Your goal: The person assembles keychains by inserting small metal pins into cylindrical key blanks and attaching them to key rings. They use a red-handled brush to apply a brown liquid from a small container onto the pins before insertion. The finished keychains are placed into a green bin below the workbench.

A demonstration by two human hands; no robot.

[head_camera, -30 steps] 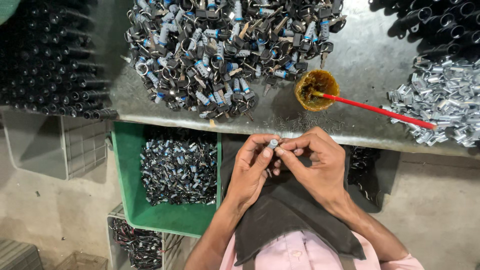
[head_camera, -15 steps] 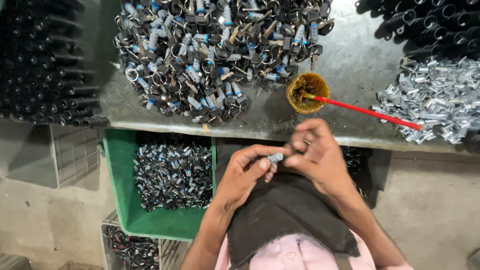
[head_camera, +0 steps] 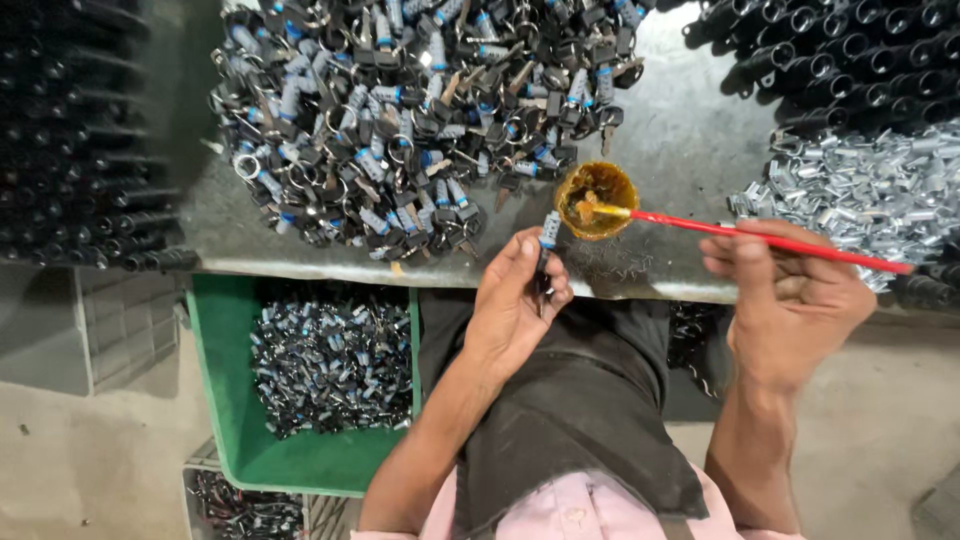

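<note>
Left hand (head_camera: 515, 305) is closed around a small cylindrical metal lock piece with a pale blue-grey tip (head_camera: 549, 232), pinched between thumb and fingers, tip pointing up toward the small round cup of amber-yellow grease (head_camera: 597, 200). The piece is just beside the cup, at the near edge of the grey metal worktable (head_camera: 690, 130); cannot tell if it touches the cup. Dark part of the piece, maybe a key, hangs below inside the fist, mostly hidden.

Right hand (head_camera: 790, 300) holds a thin red-handled brush (head_camera: 770, 240) across its fingers, fingers curled over the handle with thumb side under it, a loose grip. Brush head sits inside the grease cup; the handle runs right and slightly down over the hand.

On the table, behind the cup: big heap of small metal locks with keys and rings, blue-banded (head_camera: 420, 110). Far right: pile of shiny silver stamped metal clips (head_camera: 860, 195). Top right and far left: stacks of black tubular parts (head_camera: 850, 55).

Below the table edge, left of the person's lap: green plastic crate (head_camera: 225, 400) holding more of the small dark-and-silver lock parts. A dark cloth apron (head_camera: 575, 400) covers the lap, pink shirt (head_camera: 570, 510) at bottom.
</note>
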